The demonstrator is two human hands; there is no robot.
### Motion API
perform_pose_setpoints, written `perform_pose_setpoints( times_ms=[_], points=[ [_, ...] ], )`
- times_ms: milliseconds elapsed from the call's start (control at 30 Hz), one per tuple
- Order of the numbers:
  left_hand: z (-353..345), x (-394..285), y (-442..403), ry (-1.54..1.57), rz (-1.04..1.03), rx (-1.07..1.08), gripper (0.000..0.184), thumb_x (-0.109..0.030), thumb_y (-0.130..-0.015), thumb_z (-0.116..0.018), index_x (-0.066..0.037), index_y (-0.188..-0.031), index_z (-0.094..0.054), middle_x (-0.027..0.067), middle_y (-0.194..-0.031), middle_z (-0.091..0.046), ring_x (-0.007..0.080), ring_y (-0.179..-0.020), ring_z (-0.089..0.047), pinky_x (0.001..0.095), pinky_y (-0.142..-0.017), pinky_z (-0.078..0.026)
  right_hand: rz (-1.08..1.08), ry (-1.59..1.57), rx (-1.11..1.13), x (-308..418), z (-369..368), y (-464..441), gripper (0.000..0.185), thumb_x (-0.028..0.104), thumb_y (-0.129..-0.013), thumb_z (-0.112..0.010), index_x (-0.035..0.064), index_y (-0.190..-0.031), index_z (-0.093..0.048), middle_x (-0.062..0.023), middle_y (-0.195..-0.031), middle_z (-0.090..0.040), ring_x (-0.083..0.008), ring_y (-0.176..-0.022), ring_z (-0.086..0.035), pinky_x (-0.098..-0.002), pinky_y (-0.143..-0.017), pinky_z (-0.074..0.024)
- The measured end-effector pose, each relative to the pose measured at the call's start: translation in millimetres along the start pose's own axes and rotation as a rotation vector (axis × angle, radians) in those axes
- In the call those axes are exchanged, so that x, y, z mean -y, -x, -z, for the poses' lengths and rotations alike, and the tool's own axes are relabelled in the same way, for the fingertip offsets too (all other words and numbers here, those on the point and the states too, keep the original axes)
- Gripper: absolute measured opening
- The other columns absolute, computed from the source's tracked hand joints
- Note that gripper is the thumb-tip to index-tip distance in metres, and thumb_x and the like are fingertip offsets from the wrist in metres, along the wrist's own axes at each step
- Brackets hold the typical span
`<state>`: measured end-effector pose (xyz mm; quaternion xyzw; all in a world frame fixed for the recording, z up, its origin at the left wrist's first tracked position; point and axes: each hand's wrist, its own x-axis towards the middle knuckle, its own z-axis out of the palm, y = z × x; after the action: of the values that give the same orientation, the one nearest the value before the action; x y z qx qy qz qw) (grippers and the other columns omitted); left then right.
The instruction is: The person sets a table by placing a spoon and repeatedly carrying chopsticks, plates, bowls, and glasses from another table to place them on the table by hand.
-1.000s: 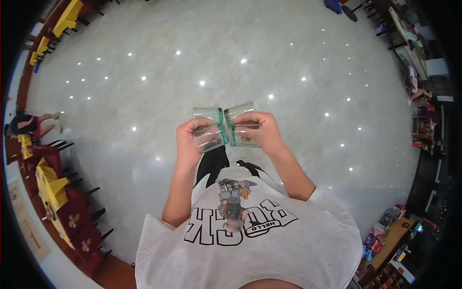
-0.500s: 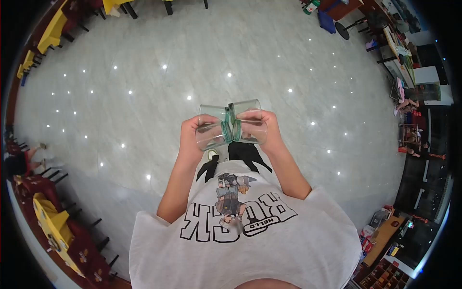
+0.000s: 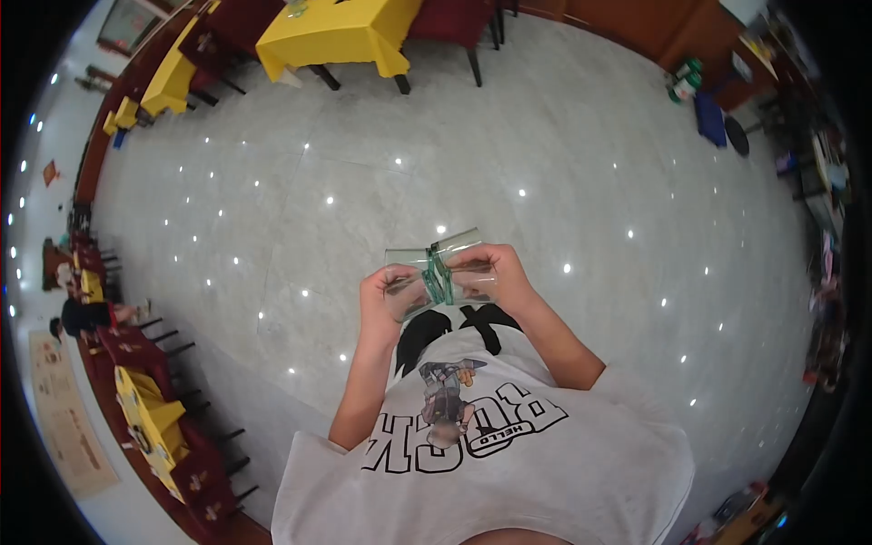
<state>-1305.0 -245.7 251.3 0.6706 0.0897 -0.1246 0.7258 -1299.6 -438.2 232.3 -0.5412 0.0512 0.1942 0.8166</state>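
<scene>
Two clear, green-tinted drinking glasses, an upper one (image 3: 407, 256) and a lower one (image 3: 409, 296), are gripped by my left hand (image 3: 380, 286). My right hand (image 3: 510, 271) is closed on another pair, an upper glass (image 3: 459, 240) and a lower glass (image 3: 476, 284). All lie on their sides in front of my body, thick greenish bases turned inward and close together; whether they touch I cannot tell. Fingers show through the glass walls.
Ahead is a table with a yellow cloth (image 3: 336, 36) and a dark red chair (image 3: 454, 20). Another yellow-clothed table (image 3: 154, 427) and a seated person (image 3: 86, 316) are at the left. A blue object (image 3: 711, 120) stands at far right on the grey tiled floor (image 3: 581, 173).
The view has shifted, bringing the yellow-clothed table ahead farther into sight and more of the left wall. My hands appear lower in the picture, holding the same glasses.
</scene>
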Motion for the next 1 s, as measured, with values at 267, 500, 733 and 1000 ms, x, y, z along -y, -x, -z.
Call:
perform_pose_setpoints(
  times_ms=[267,500,733,1000],
  points=[
    [27.2,-37.9,-127.4,0.178,-0.025,-0.142,0.01,0.0,-0.075,-0.067,0.002,-0.083,-0.062,0.0064,-0.076,-0.063,0.0101,-0.063,-0.059,0.0219,-0.057,-0.048,-0.055,0.182,0.145,55.7,0.9,-168.4,0.02,0.002,-0.073,-0.071,-0.0013,-0.092,-0.065,-0.0044,-0.08,-0.064,-0.0089,-0.064,-0.058,-0.022,-0.055,-0.0479],
    [96.9,-53.6,-310.2,0.276,-0.024,-0.116,0.014,0.002,-0.075,-0.065,0.002,-0.087,-0.06,0.0077,-0.078,-0.063,0.0135,-0.066,-0.062,0.0256,-0.059,-0.051,-0.082,0.26,0.062,85.2,-31.4,-323.0,0.016,0.003,-0.077,-0.068,-0.001,-0.092,-0.065,-0.0053,-0.082,-0.065,-0.0093,-0.066,-0.059,-0.0228,-0.057,-0.0487],
    [141.1,-128.7,-433.1,0.285,0.008,-0.036,0.016,0.001,-0.072,-0.068,0.002,-0.086,-0.061,0.0076,-0.076,-0.063,0.0135,-0.065,-0.061,0.0264,-0.057,-0.052,-0.083,0.22,-0.006,155.0,-60.9,-459.2,0.018,0.007,-0.076,-0.07,0.0005,-0.092,-0.065,-0.0027,-0.078,-0.064,-0.0066,-0.065,-0.057,-0.0209,-0.057,-0.0445],
    [184.4,-159.5,-578.2,0.251,0.003,-0.127,0.018,0.0,-0.072,-0.069,0.002,-0.087,-0.061,0.0076,-0.077,-0.063,0.0126,-0.067,-0.061,0.0257,-0.057,-0.051,-0.09,0.145,0.113,166.3,-54.4,-644.0,0.021,0.004,-0.073,-0.071,-0.0003,-0.093,-0.065,-0.0022,-0.076,-0.063,-0.0061,-0.061,-0.054,-0.0207,-0.055,-0.0429]
  ],
)
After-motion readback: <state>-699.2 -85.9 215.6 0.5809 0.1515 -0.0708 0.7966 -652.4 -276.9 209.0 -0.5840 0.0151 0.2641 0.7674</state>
